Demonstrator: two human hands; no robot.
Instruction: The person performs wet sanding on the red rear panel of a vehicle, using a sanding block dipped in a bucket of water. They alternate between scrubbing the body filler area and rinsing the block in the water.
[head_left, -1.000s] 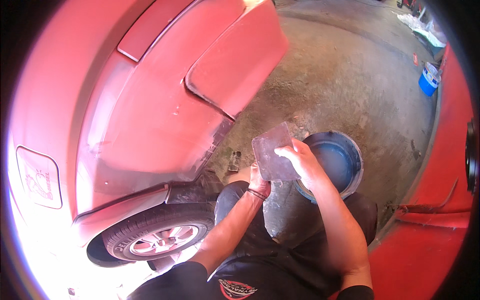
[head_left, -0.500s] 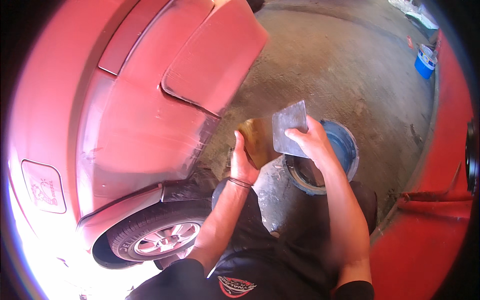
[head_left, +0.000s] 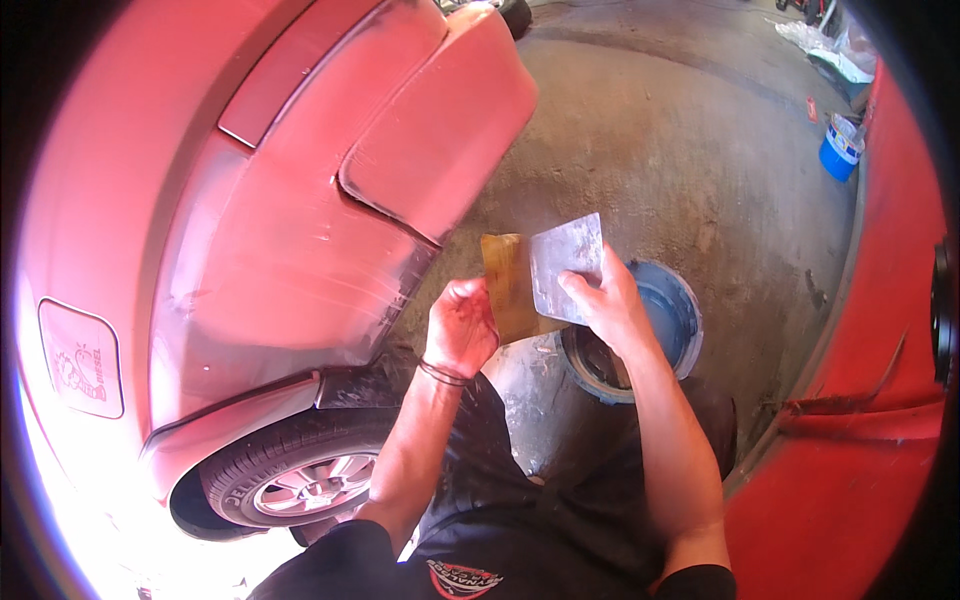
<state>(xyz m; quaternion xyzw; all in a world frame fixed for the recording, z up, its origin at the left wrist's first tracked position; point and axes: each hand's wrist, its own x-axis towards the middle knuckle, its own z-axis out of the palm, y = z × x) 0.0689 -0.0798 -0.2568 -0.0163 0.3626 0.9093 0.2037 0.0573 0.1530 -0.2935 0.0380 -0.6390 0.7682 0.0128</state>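
My left hand (head_left: 460,325) has curled fingers at the left edge of a yellowish-brown thin sheet (head_left: 510,285); whether it grips that sheet is unclear. My right hand (head_left: 610,305) holds a grey, scuffed flat rectangular plate (head_left: 565,250), thumb across its face, overlapping the sheet's right side. Below my hands a round bucket (head_left: 672,320) with cloudy bluish liquid sits on the floor. Left of them is a car's pinkish body panel (head_left: 270,260) with dull, sanded-looking patches and scratches.
A wheel (head_left: 310,485) sits low on the left, under the car. A red panel (head_left: 850,480) runs down the right side, close to me. A blue-and-white bucket (head_left: 840,150) and pale plastic sheeting (head_left: 820,45) lie at the back right, on the concrete floor (head_left: 650,120).
The yellowish sheet, out of sight a second ago, now shows beside the grey plate. My left hand has moved up and left, and its fingers have curled since half a second ago.
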